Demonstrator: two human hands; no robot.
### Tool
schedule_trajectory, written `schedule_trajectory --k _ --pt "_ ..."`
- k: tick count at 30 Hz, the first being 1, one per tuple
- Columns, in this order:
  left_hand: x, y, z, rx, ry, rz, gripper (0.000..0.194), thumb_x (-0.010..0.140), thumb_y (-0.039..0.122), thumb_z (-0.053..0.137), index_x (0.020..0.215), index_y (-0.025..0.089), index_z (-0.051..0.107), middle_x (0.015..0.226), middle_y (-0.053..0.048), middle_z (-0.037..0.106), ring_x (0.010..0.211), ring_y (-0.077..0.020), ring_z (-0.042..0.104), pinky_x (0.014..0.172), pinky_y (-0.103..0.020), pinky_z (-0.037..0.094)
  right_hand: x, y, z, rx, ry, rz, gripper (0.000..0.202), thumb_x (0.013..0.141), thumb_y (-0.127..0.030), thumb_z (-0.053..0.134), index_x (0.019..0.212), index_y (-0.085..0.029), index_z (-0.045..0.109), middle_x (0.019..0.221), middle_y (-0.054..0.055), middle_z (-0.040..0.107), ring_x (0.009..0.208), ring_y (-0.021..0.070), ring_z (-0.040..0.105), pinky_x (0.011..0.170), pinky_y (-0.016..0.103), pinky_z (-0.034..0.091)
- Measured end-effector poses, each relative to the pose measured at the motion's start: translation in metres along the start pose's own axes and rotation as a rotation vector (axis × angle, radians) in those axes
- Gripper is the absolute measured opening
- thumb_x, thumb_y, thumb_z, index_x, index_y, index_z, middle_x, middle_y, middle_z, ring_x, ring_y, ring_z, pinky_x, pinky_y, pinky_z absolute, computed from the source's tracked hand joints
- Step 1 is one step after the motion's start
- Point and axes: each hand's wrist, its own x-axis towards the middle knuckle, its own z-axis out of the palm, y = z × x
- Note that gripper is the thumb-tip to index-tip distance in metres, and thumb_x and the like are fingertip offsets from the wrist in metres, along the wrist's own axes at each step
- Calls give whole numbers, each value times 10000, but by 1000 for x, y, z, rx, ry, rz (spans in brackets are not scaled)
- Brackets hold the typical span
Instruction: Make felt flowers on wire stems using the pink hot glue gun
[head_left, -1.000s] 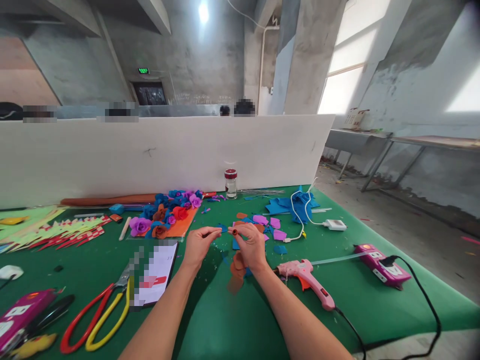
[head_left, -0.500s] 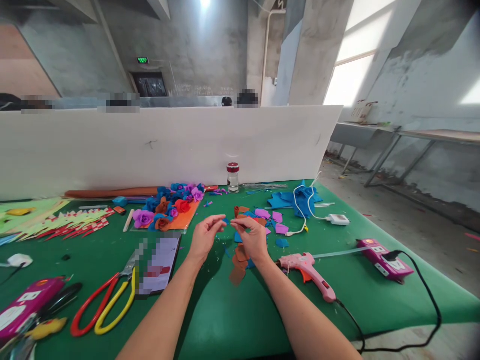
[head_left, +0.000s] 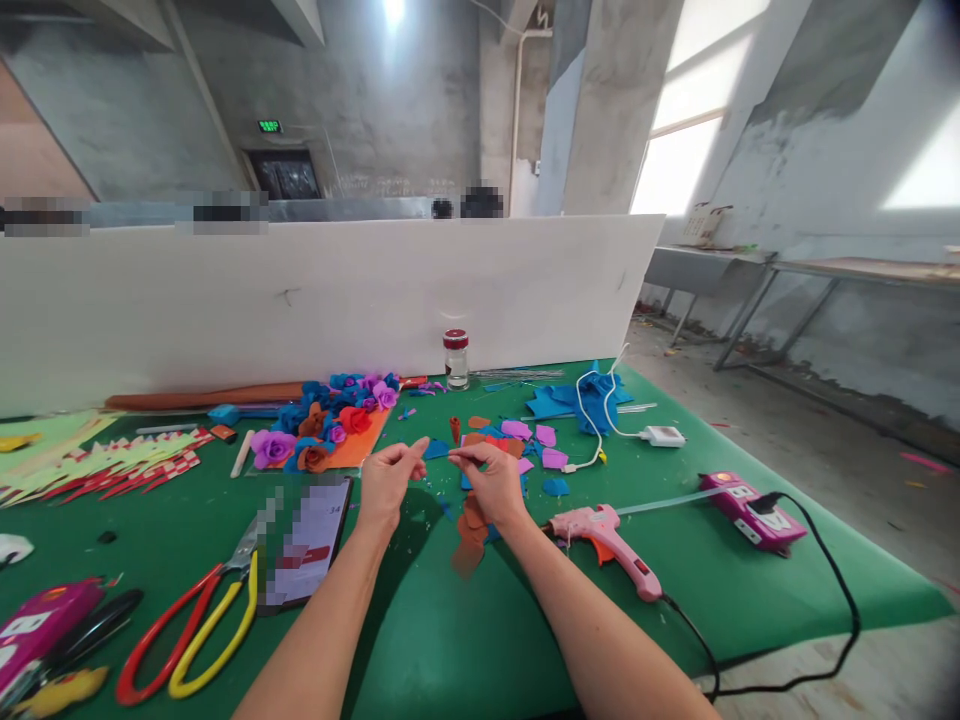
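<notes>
A small blue petal piece [head_left: 436, 449] spans the gap between my two hands. My left hand [head_left: 390, 488] is closed, thumb and forefinger pinched at its left edge. From the right, my right hand [head_left: 491, 482] pinches the other edge with its fingertips. Just beyond the fingers a brown rolled piece [head_left: 454, 430] stands upright. Loose brown petals [head_left: 470, 545] lie beside my right wrist, partly hidden by it. Cut purple petals [head_left: 553, 458] are scattered to the right of that hand. The pink glue gun [head_left: 607, 540] rests beside my right forearm.
Finished flowers [head_left: 315, 425] are piled at the back left, near a jar with a red lid [head_left: 456, 360]. Large scissors [head_left: 217, 615] and a phone [head_left: 311, 545] lie left. A magenta power strip [head_left: 754, 512] sits right. A white board [head_left: 337, 310] stands across the back.
The view has turned slightly right, so everything sits further left. My hands have drawn a little apart, and more of the blue petal shows between them.
</notes>
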Motion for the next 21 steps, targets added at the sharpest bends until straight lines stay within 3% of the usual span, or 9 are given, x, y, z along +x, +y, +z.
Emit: schedule_trajectory --k 2,4,6,14,21 --pt "0 0 0 -55 -74 60 186 711 360 720 794 196 749 919 -66 732 829 -172 639 768 -282 491 0 1 1 3 -4 9 119 799 -277 647 812 -241 759 793 24 743 730 178 661 697 280 513" --pt "-1 0 2 -116 -190 69 409 687 317 746 1084 237 693 1171 -80 665 1013 -192 607 842 -305 486 0 1 2 0 -17 10 126 803 -270 638 819 -251 762 792 18 742 723 176 661 690 278 513" --pt "-2 -1 5 -138 -227 42 525 669 314 764 1174 235 644 1165 -86 660 1040 -201 596 850 -314 487 0 1 2 -10 -37 4 133 807 -265 632 823 -258 764 793 16 741 723 177 664 681 277 509" --pt "-6 -2 9 -151 -187 19 286 644 354 783 858 175 721 886 -53 710 840 -190 626 794 -308 485 -3 0 6 -31 -94 -1 128 812 -260 637 798 -255 764 771 23 738 703 177 657 653 273 491" --pt "-9 4 11 -155 -196 23 209 640 341 786 757 181 722 810 -21 689 807 -168 606 764 -273 470 -4 -1 6 -80 -127 -36 137 816 -235 631 810 -262 765 766 21 734 723 177 653 672 276 483"
